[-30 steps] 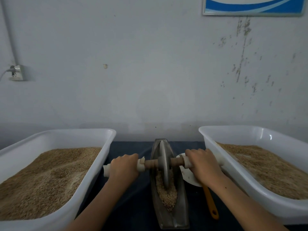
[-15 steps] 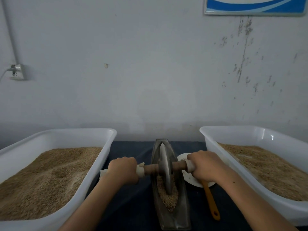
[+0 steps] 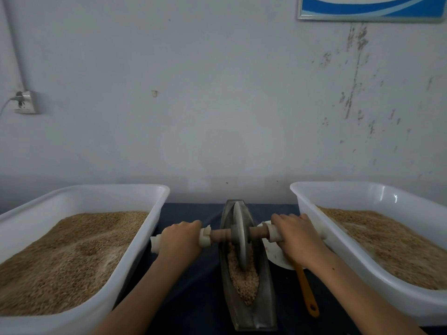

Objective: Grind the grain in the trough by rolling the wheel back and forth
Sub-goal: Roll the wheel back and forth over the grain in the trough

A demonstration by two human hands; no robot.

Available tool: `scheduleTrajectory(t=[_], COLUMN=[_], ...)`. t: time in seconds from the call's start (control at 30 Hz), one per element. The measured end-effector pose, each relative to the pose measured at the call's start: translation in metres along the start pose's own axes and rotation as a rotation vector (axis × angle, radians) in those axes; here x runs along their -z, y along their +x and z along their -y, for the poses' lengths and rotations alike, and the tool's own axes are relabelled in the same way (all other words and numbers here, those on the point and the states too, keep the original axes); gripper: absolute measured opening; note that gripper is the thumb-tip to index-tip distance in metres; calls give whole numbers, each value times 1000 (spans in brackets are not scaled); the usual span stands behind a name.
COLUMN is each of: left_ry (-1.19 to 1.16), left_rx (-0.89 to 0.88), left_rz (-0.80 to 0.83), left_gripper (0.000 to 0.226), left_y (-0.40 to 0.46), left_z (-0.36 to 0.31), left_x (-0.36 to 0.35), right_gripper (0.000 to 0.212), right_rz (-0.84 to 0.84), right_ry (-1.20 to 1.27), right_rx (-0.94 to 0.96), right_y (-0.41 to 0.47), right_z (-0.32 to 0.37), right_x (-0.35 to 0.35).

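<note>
Gripping the two ends of a wooden axle [image 3: 219, 234], both hands hold a grey stone wheel [image 3: 239, 238] upright in a narrow, boat-shaped metal trough [image 3: 264, 293] at the middle of the dark desk [image 3: 200, 298]. The left hand [image 3: 180, 240] has its fingers curled round the white-wrapped handle left of the trough, with a stub of the wrapping sticking out beyond its outer side. The right hand [image 3: 296, 236] is curled the same way round the white-wrapped handle right of the trough. The wheel's lower edge sits in the grain [image 3: 243, 279], which fills the near half of the trough; the far end of the trough, behind the wheel, looks bare.

Just right of the trough, partly under the right hand, lies a white dish [image 3: 275, 256] with an orange handle [image 3: 306, 290] running toward the near edge of the desk. Whether the dish and handle are one piece cannot be told.

Left of the trough stands a big white tub [image 3: 154, 204] heaped with tan grain, its near corner close to the left forearm. Right of the trough stands a second white tub [image 3: 312, 197], also holding grain, its rim touching or almost touching the right hand's outer side.

Behind the trough rises a stained pale wall with a plugged-in socket [image 3: 25, 102] far to the left and the bottom of a blue framed sign [image 3: 370, 6] at the upper right.
</note>
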State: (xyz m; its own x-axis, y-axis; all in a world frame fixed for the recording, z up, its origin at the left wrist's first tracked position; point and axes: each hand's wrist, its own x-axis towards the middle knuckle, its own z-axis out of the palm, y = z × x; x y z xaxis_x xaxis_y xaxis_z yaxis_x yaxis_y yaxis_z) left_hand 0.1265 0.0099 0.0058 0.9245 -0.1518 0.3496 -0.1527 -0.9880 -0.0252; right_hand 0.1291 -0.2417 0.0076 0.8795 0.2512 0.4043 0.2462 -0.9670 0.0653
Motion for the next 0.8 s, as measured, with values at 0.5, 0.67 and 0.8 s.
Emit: scheduleTrajectory(t=[0.5,0.67,0.8], left_ry=[115,107,101], left_rx=[-34,-26,-32], left_rz=[127,-34,-73], left_gripper=[15,11,11], left_y=[5,5,5], left_z=[-4,-9,-8], left_x=[13,6,1], right_gripper=[14,13,15], right_rz=[315,97,42], right_ry=[96,79,27], right_rx=[-24,-19,-24], right_y=[-2,-2,-1], right_z=[-4,-1,0], right_x=[19,4,-1])
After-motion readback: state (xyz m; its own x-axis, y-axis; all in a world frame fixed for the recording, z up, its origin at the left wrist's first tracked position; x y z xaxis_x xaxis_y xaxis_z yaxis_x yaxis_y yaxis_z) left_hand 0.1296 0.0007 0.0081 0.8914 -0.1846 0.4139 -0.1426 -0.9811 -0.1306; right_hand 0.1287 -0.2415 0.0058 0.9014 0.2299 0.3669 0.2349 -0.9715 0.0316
